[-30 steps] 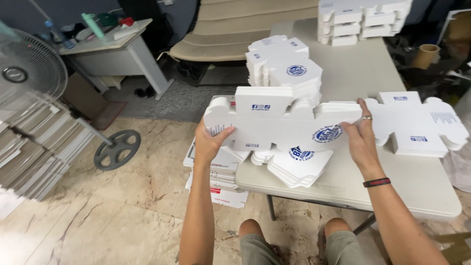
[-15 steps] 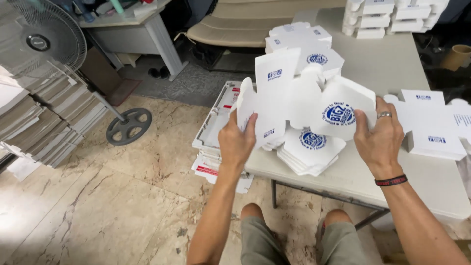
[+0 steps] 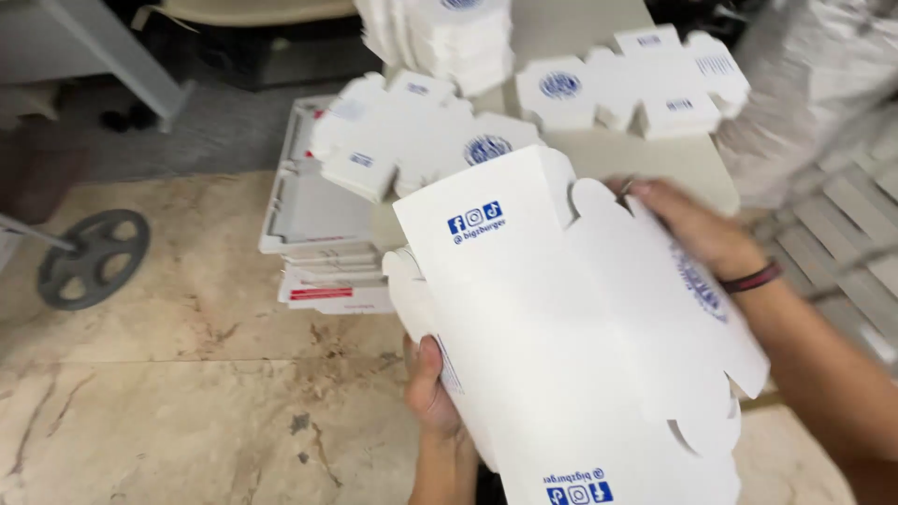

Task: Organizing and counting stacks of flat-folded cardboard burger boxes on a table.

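Left hand (image 3: 432, 391) grasps white box blank (image 3: 571, 327) at its lower left edge; right hand (image 3: 697, 229), blurred, seems clenched on the far edge. Blank held tilted above floor (image 3: 168, 374), near tabletop (image 3: 645, 154) with flat blanks (image 3: 421, 140).

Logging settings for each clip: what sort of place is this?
Probably a packing or storeroom workspace: the left hand and right hand fold a white printed carton blank, flat blanks cover the table, more piles sit on the marble floor.
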